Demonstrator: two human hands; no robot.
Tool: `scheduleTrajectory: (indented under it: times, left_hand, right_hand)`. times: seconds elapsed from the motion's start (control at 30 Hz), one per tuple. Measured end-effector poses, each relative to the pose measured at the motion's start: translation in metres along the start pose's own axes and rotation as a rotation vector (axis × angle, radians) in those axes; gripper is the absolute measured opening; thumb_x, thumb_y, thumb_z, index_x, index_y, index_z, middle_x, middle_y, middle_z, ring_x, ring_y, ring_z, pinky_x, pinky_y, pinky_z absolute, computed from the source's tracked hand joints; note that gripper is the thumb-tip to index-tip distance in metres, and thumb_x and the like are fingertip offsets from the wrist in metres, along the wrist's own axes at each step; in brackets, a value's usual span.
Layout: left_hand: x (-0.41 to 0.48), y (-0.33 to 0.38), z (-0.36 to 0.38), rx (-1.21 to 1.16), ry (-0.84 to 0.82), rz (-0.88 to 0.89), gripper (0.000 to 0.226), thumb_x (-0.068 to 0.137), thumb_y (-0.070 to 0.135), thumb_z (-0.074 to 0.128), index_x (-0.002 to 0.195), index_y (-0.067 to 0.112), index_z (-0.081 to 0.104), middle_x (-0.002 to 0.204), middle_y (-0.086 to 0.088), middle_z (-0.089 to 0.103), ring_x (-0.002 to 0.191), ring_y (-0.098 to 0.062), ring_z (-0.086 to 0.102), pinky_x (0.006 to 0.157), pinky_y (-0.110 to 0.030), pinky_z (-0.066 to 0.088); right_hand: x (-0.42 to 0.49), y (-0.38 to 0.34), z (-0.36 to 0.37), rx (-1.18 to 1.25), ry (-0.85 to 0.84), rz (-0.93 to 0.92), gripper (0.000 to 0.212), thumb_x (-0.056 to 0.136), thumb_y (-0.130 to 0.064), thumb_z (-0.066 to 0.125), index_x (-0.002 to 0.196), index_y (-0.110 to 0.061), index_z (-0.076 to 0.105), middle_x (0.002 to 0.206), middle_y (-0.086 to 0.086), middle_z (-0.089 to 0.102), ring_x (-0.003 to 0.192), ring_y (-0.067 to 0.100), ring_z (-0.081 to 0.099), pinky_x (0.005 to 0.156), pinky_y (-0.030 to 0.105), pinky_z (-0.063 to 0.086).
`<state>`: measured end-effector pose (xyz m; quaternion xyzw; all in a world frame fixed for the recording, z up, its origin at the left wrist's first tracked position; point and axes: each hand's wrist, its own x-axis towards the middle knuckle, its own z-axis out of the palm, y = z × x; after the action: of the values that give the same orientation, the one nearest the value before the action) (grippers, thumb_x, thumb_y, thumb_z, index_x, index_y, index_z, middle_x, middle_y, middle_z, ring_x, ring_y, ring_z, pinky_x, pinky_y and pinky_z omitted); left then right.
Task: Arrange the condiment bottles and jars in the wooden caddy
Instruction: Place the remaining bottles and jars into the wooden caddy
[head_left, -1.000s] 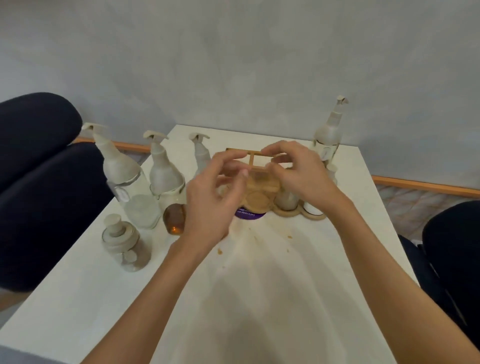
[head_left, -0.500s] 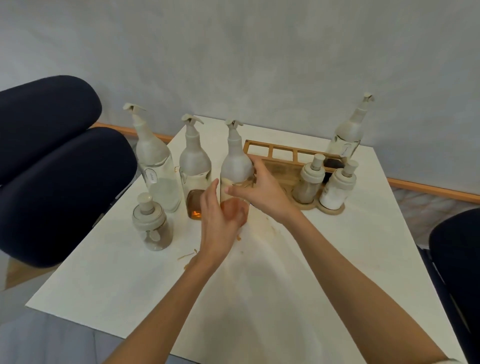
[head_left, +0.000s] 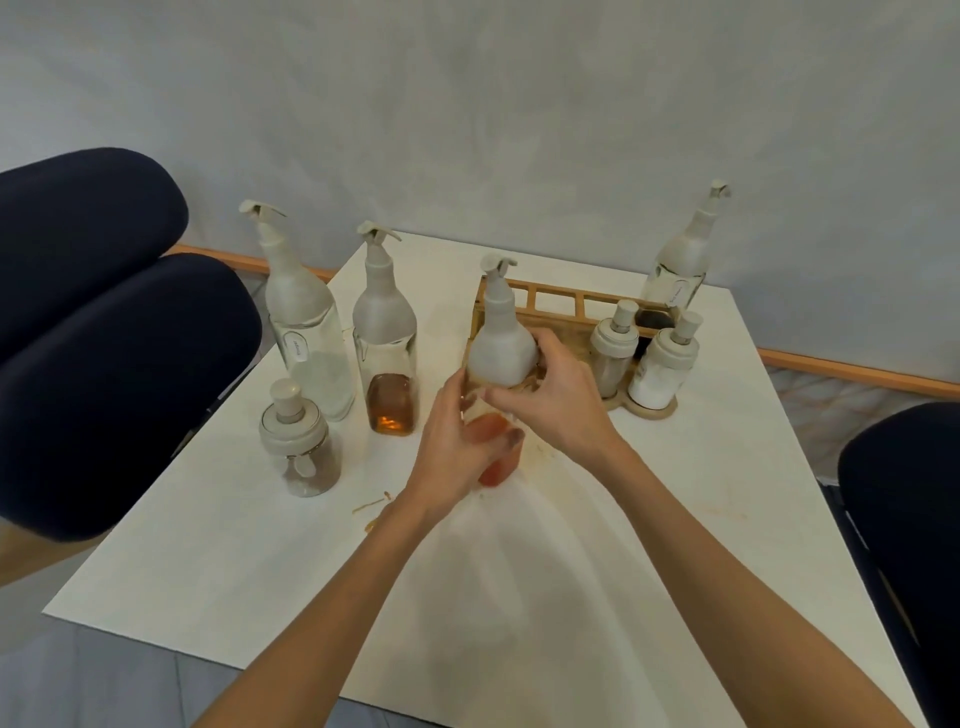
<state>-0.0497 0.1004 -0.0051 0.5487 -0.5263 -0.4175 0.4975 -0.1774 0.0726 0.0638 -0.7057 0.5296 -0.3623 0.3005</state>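
White table (head_left: 675, 545): both hands (head_left: 457, 441) clasp bottle (head_left: 501, 353).

Caddy (head_left: 558, 304): left and middle bays open from above and front. Right end blocked by two jars (head_left: 613, 353) at the front and a tall bottle (head_left: 678, 270) behind. Worktop (head_left: 519, 597) near side bare, clear approach. Left side crowded: two tall bottles (head_left: 306, 322) and a short jar (head_left: 301, 441) stand close together, narrow gaps between.
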Motion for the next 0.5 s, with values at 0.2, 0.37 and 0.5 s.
scheduleTrajectory:
  times: [0.2, 0.37, 0.5]
  left_hand:
    - [-0.013, 0.003, 0.017, -0.016, -0.111, -0.009, 0.077, 0.067, 0.019, 0.086, 0.129, 0.034, 0.044, 0.117, 0.02, 0.063, 0.112, 0.0, 0.06, 0.097, -0.034, 0.053]
    - [-0.022, 0.002, 0.03, -0.034, -0.132, 0.004, 0.075, 0.066, 0.015, 0.084, 0.128, 0.033, 0.048, 0.114, 0.02, 0.065, 0.109, 0.001, 0.061, 0.092, -0.027, 0.053]
    - [-0.027, 0.003, 0.036, -0.016, -0.149, 0.024, 0.066, 0.069, 0.01, 0.083, 0.116, 0.039, 0.047, 0.107, 0.022, 0.064, 0.097, 0.008, 0.062, 0.076, -0.012, 0.051]
  right_hand:
    - [-0.032, 0.014, -0.013, 0.045, 0.023, 0.021, 0.059, 0.07, -0.029, 0.083, 0.119, -0.029, 0.051, 0.106, -0.015, 0.062, 0.097, 0.004, 0.06, 0.081, 0.029, 0.054]
    - [-0.049, 0.023, -0.023, 0.041, 0.058, 0.006, 0.061, 0.069, -0.031, 0.083, 0.121, -0.029, 0.051, 0.109, -0.015, 0.063, 0.1, 0.006, 0.06, 0.084, 0.031, 0.054]
    - [-0.059, 0.027, -0.029, 0.066, 0.045, -0.015, 0.065, 0.071, -0.031, 0.084, 0.126, -0.028, 0.05, 0.111, -0.018, 0.062, 0.102, 0.003, 0.06, 0.083, 0.025, 0.053]
